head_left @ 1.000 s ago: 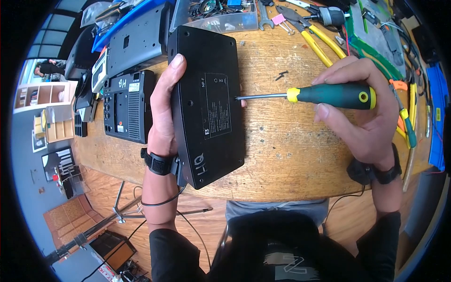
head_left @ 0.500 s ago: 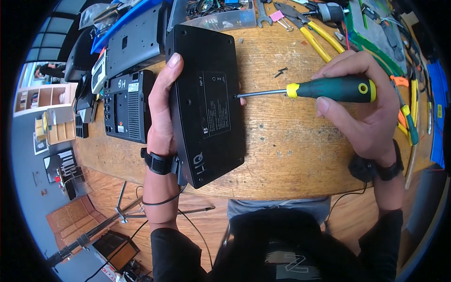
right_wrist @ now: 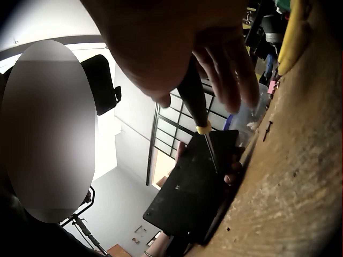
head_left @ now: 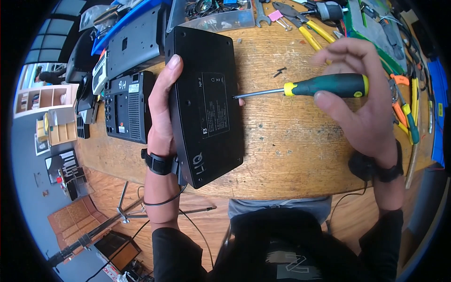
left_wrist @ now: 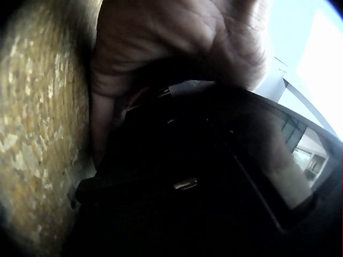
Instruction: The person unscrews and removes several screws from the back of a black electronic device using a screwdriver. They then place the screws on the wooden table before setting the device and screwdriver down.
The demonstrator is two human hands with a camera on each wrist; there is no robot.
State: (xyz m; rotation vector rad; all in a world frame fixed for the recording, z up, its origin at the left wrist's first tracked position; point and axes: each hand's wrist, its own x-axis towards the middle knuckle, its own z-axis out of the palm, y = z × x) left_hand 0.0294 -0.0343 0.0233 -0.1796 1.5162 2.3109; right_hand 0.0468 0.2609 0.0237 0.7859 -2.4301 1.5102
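Note:
My left hand (head_left: 162, 110) grips a flat black device case (head_left: 213, 155) with its thumb along the near-left edge; fingertips show past the opposite side. The case is held tilted over the table, its labelled face with "NP-F" and "HQ" towards the head camera. A green and yellow screwdriver (head_left: 329, 87) points left, its tip at a screw hole near the middle of that face's right edge. My right hand (head_left: 364, 103) is around the handle, thumb against it and fingers lifted off and spread. In the left wrist view, the dark case (left_wrist: 161, 160) shows a glossy reflecting side.
Small black screws (head_left: 280, 72) lie on the wooden table (head_left: 291, 155). Yellow-handled pliers (head_left: 322, 33), a wrench (head_left: 261, 14) and a clear bin of parts (head_left: 216, 21) are at the back. A second black device (head_left: 127, 105) lies to the left, and more tools (head_left: 406, 113) to the right.
The right hand's fingers have loosened from around the handle and spread away, and the handle has shifted slightly left. The left hand and the case have hardly moved.

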